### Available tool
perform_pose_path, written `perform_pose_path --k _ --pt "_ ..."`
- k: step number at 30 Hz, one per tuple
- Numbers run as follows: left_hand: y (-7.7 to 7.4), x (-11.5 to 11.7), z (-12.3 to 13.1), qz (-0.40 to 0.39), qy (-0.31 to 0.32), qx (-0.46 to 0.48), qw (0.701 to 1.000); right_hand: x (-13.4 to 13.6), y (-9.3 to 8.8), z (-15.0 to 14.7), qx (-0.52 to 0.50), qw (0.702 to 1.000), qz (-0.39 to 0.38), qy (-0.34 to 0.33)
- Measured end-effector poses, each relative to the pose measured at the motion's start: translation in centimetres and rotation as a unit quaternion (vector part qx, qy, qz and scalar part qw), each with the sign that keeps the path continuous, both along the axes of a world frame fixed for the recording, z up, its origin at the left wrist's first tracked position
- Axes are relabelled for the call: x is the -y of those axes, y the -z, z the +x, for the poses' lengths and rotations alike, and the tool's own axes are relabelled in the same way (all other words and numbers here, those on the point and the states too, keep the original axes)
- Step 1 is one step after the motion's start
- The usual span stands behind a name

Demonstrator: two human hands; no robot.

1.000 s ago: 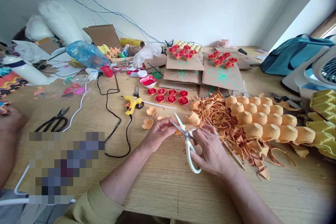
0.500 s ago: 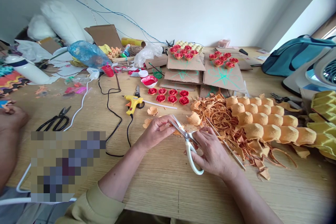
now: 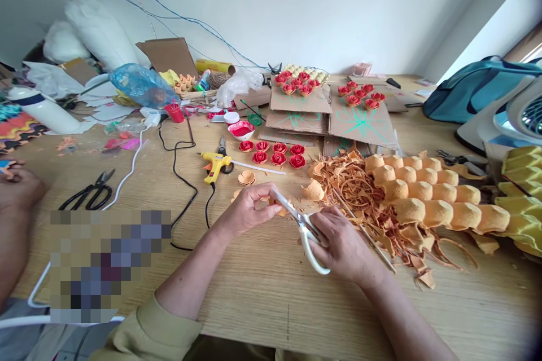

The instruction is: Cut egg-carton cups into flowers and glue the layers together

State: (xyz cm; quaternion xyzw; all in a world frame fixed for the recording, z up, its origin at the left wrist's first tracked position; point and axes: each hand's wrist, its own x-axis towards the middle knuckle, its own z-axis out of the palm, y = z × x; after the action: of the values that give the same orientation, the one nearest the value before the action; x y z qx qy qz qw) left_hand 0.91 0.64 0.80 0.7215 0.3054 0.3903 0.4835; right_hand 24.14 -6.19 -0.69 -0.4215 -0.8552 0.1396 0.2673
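Note:
My right hand [image 3: 341, 245] is wrapped around the white handles of a pair of scissors [image 3: 313, 256]. Their blades point up and left, nearly closed, with the tips at the fingers of my left hand [image 3: 243, 211]. Those fingers pinch a small orange egg-carton piece [image 3: 282, 212], mostly hidden behind the blades and fingertips. Just beyond my left hand lies a cut orange petal cup [image 3: 246, 177], with another partly covered by the hand. An uncut orange carton cup [image 3: 313, 190] sits past the scissors, beside a heap of orange scraps [image 3: 355, 183].
A yellow glue gun [image 3: 215, 166] lies behind my left hand, its black cord trailing forward. Red roses [image 3: 278, 159] stand in rows near a bowl of red paint [image 3: 241, 130]. Orange egg trays [image 3: 438, 211] are at right. Black scissors [image 3: 91, 192] and another person's hand [image 3: 21, 189] are at left.
The scissor blades have closed from slightly apart to nearly together. My right hand and the scissors have tilted a little, while my left hand stays almost in place.

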Motion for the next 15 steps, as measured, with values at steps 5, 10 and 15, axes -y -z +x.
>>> perform_pose_path --k 5,10,15 --pt "0.4 -0.3 0.1 -0.043 -0.001 -0.005 0.999 -0.3 0.4 -0.1 -0.033 0.999 -0.021 0.028" --pt "0.4 -0.2 0.3 -0.105 0.017 0.018 0.994 -0.6 0.5 0.1 -0.088 0.991 -0.051 0.081" --pt "1.2 -0.3 0.3 -0.148 0.029 0.056 0.987 -0.4 0.1 0.0 -0.163 0.973 -0.129 0.1"
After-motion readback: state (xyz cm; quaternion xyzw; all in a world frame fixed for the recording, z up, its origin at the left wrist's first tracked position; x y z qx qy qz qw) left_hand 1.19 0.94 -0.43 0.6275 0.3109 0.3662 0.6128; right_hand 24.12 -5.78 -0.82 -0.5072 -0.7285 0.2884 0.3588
